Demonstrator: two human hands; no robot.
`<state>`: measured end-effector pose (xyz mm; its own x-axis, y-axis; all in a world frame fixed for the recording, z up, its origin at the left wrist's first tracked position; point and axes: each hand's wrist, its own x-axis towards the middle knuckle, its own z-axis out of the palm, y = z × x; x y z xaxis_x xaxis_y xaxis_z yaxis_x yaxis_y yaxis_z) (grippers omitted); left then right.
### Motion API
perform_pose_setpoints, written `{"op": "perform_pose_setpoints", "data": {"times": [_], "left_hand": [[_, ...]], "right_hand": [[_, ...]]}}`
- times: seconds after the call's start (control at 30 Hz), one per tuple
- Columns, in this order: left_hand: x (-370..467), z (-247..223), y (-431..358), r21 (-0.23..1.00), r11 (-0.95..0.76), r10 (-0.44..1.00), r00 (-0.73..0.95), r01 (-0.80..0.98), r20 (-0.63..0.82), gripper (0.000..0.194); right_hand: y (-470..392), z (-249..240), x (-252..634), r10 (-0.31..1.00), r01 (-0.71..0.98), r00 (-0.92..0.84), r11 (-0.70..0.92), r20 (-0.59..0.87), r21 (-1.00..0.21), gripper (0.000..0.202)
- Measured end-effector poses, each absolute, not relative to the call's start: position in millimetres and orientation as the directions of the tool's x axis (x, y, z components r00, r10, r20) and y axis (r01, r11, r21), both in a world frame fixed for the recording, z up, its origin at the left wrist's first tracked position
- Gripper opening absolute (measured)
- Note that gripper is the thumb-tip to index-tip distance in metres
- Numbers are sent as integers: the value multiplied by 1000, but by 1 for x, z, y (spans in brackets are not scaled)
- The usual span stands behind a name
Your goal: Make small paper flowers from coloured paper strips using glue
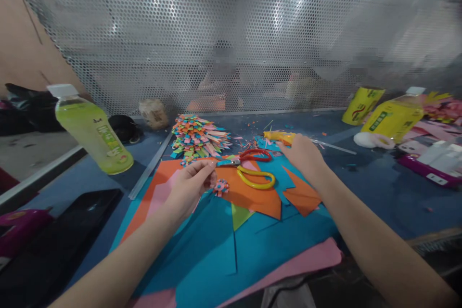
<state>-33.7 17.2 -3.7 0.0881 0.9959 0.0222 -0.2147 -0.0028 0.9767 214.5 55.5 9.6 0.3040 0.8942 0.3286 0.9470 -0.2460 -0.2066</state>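
Note:
My left hand is closed, thumb and forefinger pinched together beside the blade end of the scissors, which have one red and one yellow handle. What the pinch holds is too small to make out. Close to its curled fingers is a small pink and blue fringed paper flower; whether they grip it is unclear. My right hand is closed around a yellow glue gun, with a clear glue stick jutting out to the right. Under both hands lie blue paper sheets and orange pieces.
A heap of colourful fringed paper pieces stands behind my left hand. Bottles of green drink and yellow drink flank the work. A dark phone lies at left. Perforated metal closes off the table's back.

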Motion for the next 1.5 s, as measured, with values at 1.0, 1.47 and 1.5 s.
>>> {"op": "perform_pose_setpoints", "data": {"times": [1.0,1.47,1.5], "left_hand": [[-35,6,17,978,-54,996,53,-202,66,27],[-50,2,30,962,-137,991,-48,-237,129,30],[-51,1,31,961,-140,990,-59,-238,129,30]], "right_hand": [[43,-17,185,837,892,441,-448,324,-58,36],[9,8,116,820,834,-508,545,264,-88,27],[9,5,111,789,787,-556,601,261,-138,30]]}}
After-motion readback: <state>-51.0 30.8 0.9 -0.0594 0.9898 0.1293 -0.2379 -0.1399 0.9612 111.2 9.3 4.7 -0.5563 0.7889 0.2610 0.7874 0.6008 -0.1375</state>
